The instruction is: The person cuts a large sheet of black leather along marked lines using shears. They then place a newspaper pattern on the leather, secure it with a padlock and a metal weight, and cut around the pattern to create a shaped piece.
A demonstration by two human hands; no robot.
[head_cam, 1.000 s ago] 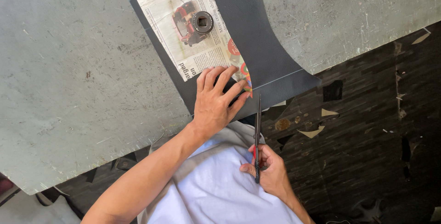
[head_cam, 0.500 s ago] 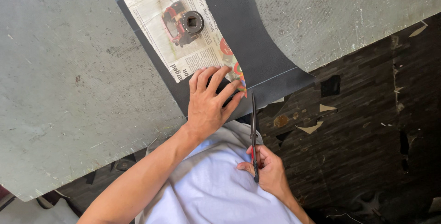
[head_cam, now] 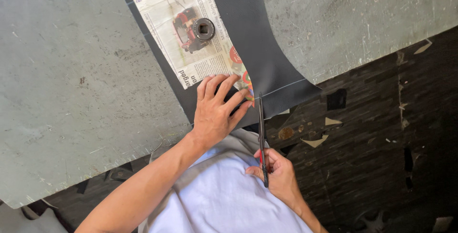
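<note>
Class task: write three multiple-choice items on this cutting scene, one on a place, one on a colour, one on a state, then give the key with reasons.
1. Where does the round metal weight lie?
A. on the newspaper pattern
B. on the floor
C. in the right hand

2. What colour is the sheet under the pattern?
A. white
B. dark grey
C. yellow

3. What is the left hand doing?
A. hanging free above the table
B. gripping the scissors
C. pressing flat on the sheet, fingers spread

Key:
1 A: the weight sits on the printed paper, near its middle.
2 B: dark grey sheet shows all round the paper, on the grey table.
3 C: the palm lies flat at the sheet's near edge, while the right hand holds the scissors, blades pointing at that edge.
</note>
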